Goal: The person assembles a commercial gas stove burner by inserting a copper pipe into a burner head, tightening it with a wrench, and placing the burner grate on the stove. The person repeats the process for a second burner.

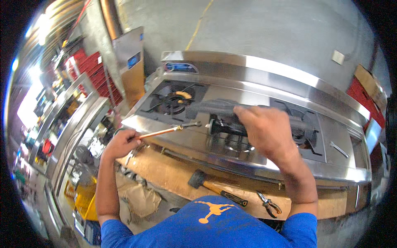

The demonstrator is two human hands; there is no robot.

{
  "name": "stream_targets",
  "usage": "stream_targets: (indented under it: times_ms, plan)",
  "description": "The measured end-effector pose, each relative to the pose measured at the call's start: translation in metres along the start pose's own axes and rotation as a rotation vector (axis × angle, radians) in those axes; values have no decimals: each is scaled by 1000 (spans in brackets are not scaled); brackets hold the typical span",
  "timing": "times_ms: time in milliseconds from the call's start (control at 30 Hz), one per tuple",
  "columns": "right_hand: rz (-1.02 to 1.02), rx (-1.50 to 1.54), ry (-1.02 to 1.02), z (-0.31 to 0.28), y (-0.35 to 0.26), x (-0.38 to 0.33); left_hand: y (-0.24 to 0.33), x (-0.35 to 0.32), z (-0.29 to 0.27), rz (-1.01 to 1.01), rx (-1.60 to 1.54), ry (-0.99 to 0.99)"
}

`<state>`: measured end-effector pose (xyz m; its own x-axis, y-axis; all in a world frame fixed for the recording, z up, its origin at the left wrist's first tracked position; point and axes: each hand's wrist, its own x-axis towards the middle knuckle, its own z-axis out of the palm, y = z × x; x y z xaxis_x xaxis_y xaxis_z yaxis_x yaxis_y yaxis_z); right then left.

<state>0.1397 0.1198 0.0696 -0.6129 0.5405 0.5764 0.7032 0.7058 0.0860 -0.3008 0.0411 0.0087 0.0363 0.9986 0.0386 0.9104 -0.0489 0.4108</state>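
My left hand (123, 142) is closed round a thin copper-coloured tube (159, 133). The tube has a brass-like fitting and a dark, narrow end pointing right over the steel stove top (231, 96). My right hand (266, 128) grips a dark, bulky object (225, 125) with a rounded metal edge, held above the middle of the stove. Motion blurs it, so its exact kind cannot be made out. A black burner (173, 101) lies to the left, and a second burner (304, 124) is partly hidden behind my right hand.
A wooden board (165, 167) runs along the stove's front, with a hammer (219, 187) and pliers (269, 204) on it. A small metal tool (339, 149) rests at the stove's right. Red crates (93, 74) and a yellow bin (87, 200) stand left.
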Motion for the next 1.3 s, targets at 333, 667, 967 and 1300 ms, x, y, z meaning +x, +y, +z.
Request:
stream_targets:
  times_ms: [333,667,967,1300]
  plan:
    - [235,624,44,-28,101,122,20,39,29,74,-547,144]
    - [195,356,-317,156,137,241,23,34,29,95,-422,84]
    - [-53,406,-756,249,113,243,2,-3,38,-106,-239,111]
    - [-83,644,-545,137,44,175,18,16,35,49,-148,115]
